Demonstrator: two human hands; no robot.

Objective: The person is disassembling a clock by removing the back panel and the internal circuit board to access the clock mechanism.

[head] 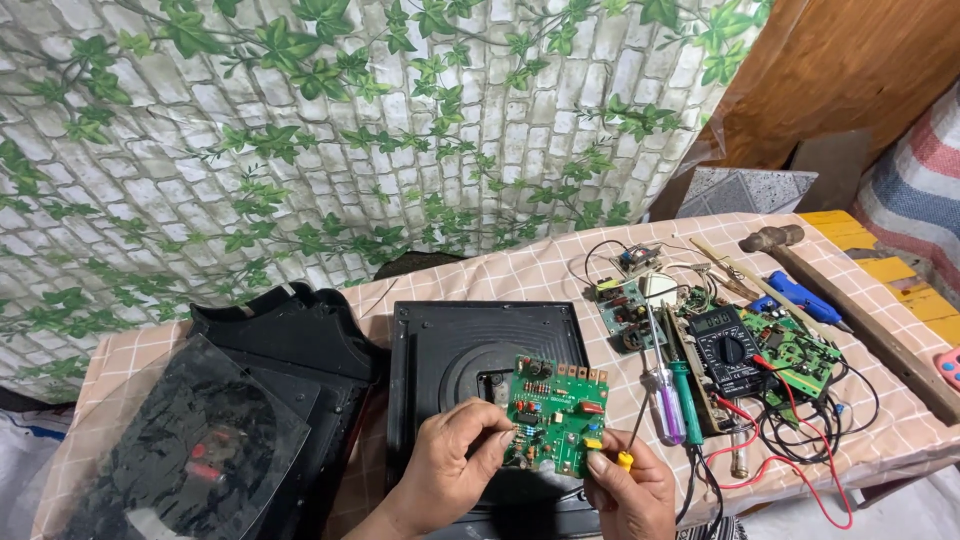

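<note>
**Head view: green circuit board held up over an opened black housing**

Head camera looks down on a desk under a checked cloth. Both hands hold one green circuit board upright above the black square housing. The left hand pinches the board's left edge, fingers closed on it; the right hand grips the lower right corner, thumb on the face, with something small and yellow tucked against its fingers, too small to identify.

The step in hand looks like inspection of the board, its component side turned to the camera. Any next move would call for a steady two-handed grip and care with the leads trailing near the right hand.

Counted: four circuit boards in all, one held and three lying on the desk, though the cluster is tangled and one may be hidden. Two screwdrivers, one purple-handled and one green. One black multimeter with red and black leads. One hammer. One blue glue gun. One black cover and one dark glass panel lie left.
</note>
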